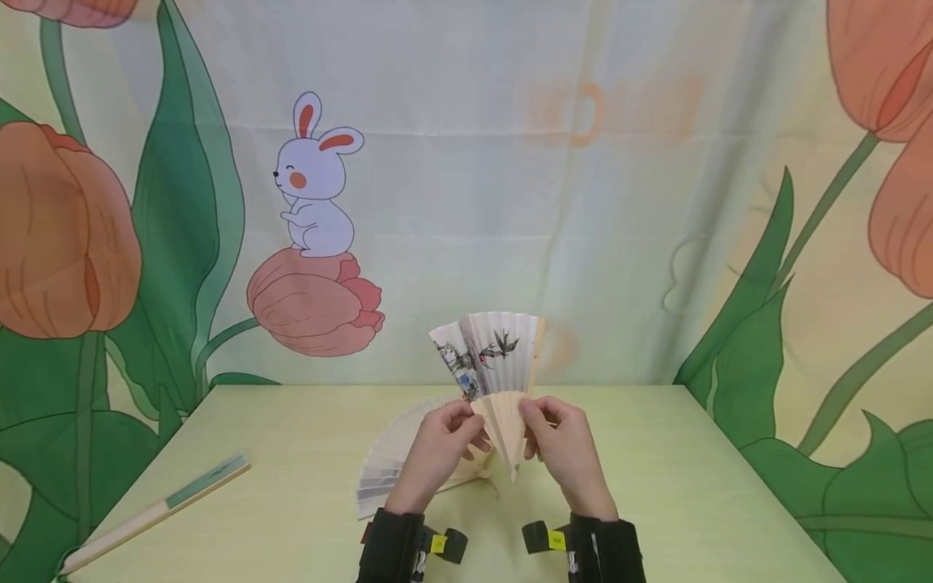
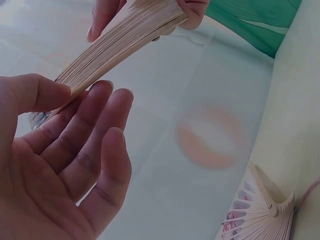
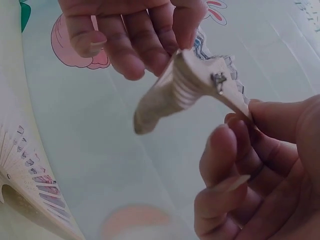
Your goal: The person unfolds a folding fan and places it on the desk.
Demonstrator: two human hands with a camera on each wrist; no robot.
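A partly spread paper fan [image 1: 499, 379] is being held up between the two hands, its painted leaf [image 1: 517, 356] rising above the fingertips and its pivot [image 1: 514, 470] pointing downward, below and between them. By the left hand [image 1: 443, 435], one edge of the bare sticks [image 1: 501, 417] is being pinched between thumb and forefinger, the other fingers being loosely bent underneath. By the right hand [image 1: 564, 437], the opposite edge is being pinched by thumb and fingertip, the remaining fingers being curled toward the palm and gripping nothing.

The spread of the fan is apparently being adjusted; whether it is being widened or narrowed cannot be told. For this, a light, equal pinch is best being applied on the two outer sticks, with the edges being swung about the pivot rather than being pulled straight apart. The pleats are best being guided in order, since the thin leaf could be creased or torn if a stick is being twisted.

Beyond the left fingers, a second spread fan [image 1: 386, 463] is being partly hidden; well to their left, a folded fan [image 1: 156, 516] is being supported by the table [image 1: 678, 494].
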